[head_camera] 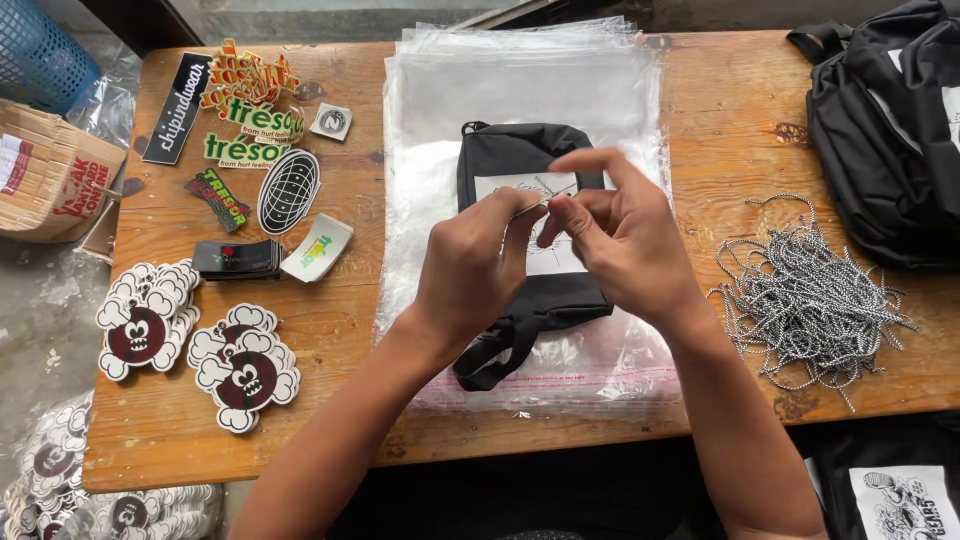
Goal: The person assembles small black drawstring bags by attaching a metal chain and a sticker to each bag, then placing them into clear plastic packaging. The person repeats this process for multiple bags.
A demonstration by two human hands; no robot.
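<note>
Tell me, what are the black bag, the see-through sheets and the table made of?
The black bag looks like matte woven fabric, soft and creased. The see-through sheets seem thin glossy plastic, since they shine and show the wood beneath. The table looks like bare, worn wood with grain and dark stains.

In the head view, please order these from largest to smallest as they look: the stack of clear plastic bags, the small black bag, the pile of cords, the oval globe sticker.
1. stack of clear plastic bags
2. small black bag and pile of cords: look alike, hands hide part of the bag, so unranked
3. oval globe sticker
</note>
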